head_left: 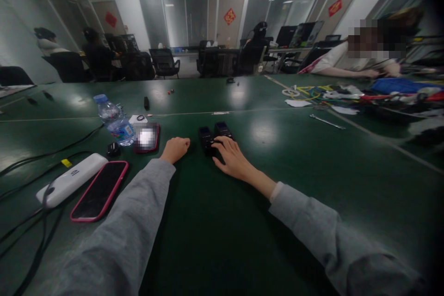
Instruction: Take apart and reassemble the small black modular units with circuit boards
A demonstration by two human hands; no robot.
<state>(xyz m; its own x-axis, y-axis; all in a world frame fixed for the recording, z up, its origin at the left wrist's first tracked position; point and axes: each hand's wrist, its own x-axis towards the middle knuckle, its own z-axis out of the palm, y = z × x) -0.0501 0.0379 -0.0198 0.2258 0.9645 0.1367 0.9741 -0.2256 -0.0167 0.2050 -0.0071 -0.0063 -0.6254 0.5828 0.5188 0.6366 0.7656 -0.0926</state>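
Two small black handheld devices with little screens and keys lie side by side on the green table, the left device [205, 135] and the right device [222, 127]. My right hand [231, 157] rests over their near ends, fingers apart, the fingertips seeming to touch the devices; it grips neither. To the left of them, my left hand [175, 149] is curled into a fist against the tabletop, with nothing showing in it. Beyond my left wrist is a phone with a red edge [157, 138], its screen blurred out.
At left are a water bottle [114, 121], a white power bank [71, 180], a pink-cased phone [100, 190], a small black charger [113, 149] and black cables [43, 231]. A wrench [327, 122] and tangled cables [321, 91] lie at right, where a person [338, 62] leans on the table.
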